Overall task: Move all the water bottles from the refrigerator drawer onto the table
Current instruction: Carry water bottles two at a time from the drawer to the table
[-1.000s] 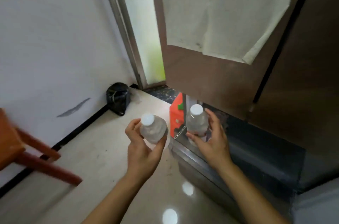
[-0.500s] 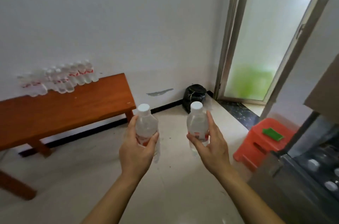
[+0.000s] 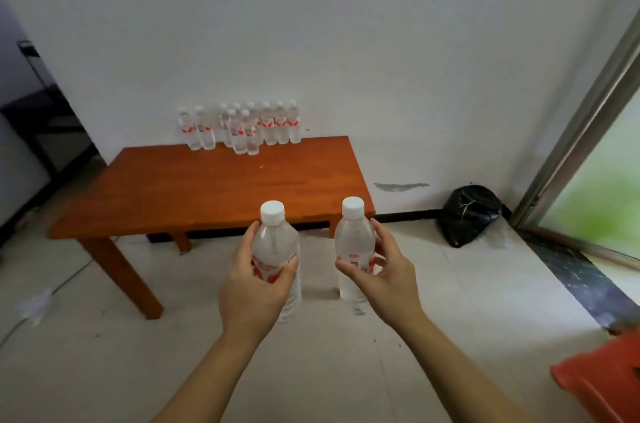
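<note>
My left hand (image 3: 254, 287) grips a clear water bottle (image 3: 273, 242) with a white cap and red label, held upright. In my right hand (image 3: 384, 275) is a second, matching water bottle (image 3: 354, 239), also upright. Both are held out in front of me, above the floor, short of the near edge of the low wooden table (image 3: 207, 190). Several more water bottles (image 3: 242, 126) stand in a cluster at the table's far edge against the white wall. The refrigerator drawer is out of view.
A black bag (image 3: 469, 214) lies on the floor by the wall, right of the table. A red plastic stool (image 3: 602, 377) is at the lower right. A glass door frame (image 3: 585, 131) runs along the right side. A dark doorway opens at left.
My view has swung left from the refrigerator to face the table squarely. Both hands keep their bottles, and the table now lies straight ahead and closer.
</note>
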`<state>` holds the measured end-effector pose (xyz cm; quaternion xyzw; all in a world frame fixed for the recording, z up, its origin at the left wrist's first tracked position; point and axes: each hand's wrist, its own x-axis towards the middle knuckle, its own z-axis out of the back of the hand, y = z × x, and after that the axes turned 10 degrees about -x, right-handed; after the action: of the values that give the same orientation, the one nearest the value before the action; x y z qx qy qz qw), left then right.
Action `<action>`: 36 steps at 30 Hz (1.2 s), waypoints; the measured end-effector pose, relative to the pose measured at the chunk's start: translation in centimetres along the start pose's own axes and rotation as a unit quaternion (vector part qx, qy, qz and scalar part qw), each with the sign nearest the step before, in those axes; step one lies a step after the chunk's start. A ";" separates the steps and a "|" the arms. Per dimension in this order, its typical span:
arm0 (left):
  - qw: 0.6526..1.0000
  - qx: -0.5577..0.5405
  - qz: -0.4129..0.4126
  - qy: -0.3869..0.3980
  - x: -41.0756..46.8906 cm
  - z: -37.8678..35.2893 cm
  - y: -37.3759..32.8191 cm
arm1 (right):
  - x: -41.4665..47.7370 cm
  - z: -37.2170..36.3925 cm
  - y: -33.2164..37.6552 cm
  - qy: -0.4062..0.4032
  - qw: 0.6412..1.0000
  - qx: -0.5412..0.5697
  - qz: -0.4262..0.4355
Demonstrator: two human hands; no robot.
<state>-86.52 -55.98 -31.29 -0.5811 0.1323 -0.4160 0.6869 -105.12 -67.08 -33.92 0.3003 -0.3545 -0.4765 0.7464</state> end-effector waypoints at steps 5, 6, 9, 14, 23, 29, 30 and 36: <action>0.999 -0.014 0.022 -0.026 7.5 1.5 4.2 | 7.0 -6.8 0.6 0.025 0.998 0.053 -0.017; 0.999 -0.007 0.023 -0.028 9.4 1.5 5.1 | 8.8 -8.3 0.6 0.028 0.998 0.061 -0.017; 0.999 0.000 0.022 -0.037 15.6 1.0 7.3 | 14.9 -12.1 0.5 0.033 0.996 0.084 -0.009; 0.999 0.004 0.012 -0.049 26.9 0.6 9.0 | 26.1 -17.2 2.1 0.042 0.996 0.083 -0.001; 0.996 0.004 -0.001 -0.084 42.0 1.5 13.2 | 41.4 -25.0 5.5 0.078 0.994 0.072 0.020; 0.997 0.009 0.032 -0.077 51.8 1.0 19.6 | 48.1 -31.8 4.7 0.080 0.996 0.041 -0.010; 0.997 0.007 0.038 -0.073 53.5 0.9 20.8 | 49.3 -33.0 4.6 0.078 0.996 0.032 -0.017; 0.997 0.011 0.064 -0.029 63.5 0.9 27.6 | 56.6 -38.4 4.6 0.047 0.995 -0.042 -0.072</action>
<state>-35.13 -101.99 -36.94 -0.5758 0.1446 -0.3553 0.7220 -54.86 -113.46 -38.40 0.3154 -0.2757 -0.5291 0.7379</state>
